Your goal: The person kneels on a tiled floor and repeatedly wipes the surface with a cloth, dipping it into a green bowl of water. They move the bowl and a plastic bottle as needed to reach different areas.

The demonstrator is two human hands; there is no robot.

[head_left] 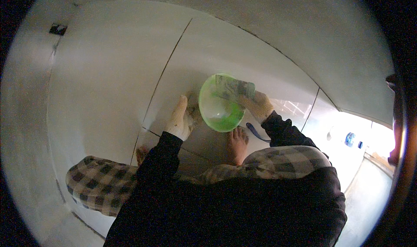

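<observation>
A green bowl (232, 116) with a pale, whitish inside is over the tiled floor in front of me. My right hand (259, 106), in a pale knit glove, grips a flat, rectangular trowel (226, 86) with a green edge on the hand's side. The smeared grey blade lies across the bowl's far rim. To the left of the bowl is my left hand (180, 119), gloved too, thumb raised and apart from the fingers. Its fingertips are dim and stained, close to the bowl's left side; I see nothing held in them.
Pale floor tiles (108, 82) with dark joints surround me, bounded by walls ahead and at left. My bare foot (237, 145) is just below the bowl, beside a dark blue strap-like piece (257, 132). A blue bottle-like object (349, 139) lies in bright light at right.
</observation>
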